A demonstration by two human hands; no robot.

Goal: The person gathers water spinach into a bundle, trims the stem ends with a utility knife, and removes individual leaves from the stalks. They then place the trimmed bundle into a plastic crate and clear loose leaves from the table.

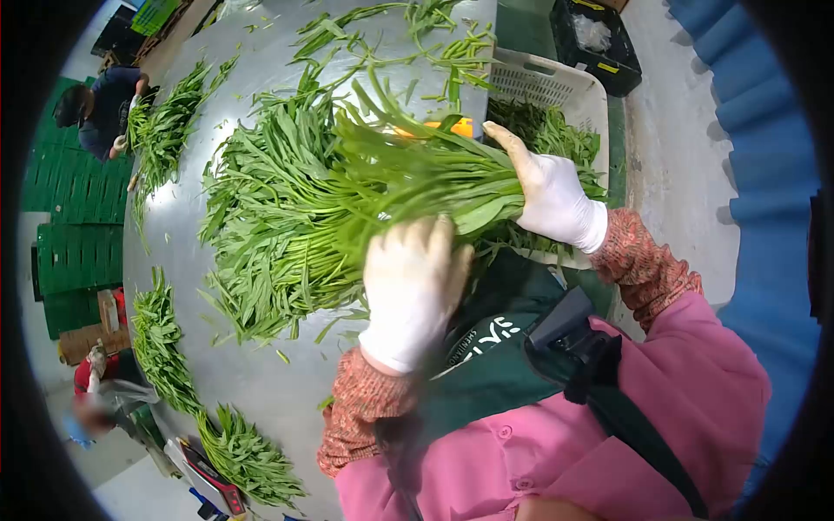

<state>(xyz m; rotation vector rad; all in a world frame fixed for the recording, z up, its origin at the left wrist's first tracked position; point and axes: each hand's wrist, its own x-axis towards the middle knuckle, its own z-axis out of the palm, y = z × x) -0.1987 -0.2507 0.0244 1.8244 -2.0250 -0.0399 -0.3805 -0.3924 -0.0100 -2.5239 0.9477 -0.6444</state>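
Observation:
My right hand (556, 193), in a white glove, is closed around the stems of a bunch of water spinach (434, 161), thumb up along its top side. The bunch spreads left from that hand, its leaves blurred. At its lower edge is my left hand (413, 282), also white-gloved, with fingers smeared by motion against the greens. Under and left of both hands lies a large heap of water spinach (287, 200) on the metal table (234, 373). An orange object (447, 128) shows partly behind the bunch.
A white plastic crate (599, 108) with greens stands beside my right hand, a black crate (621, 74) beyond. Loose stems lie at the table's top edge. Smaller piles (165, 343) line the far side, where one person (104, 100) handles greens and another (100, 373) stands lower.

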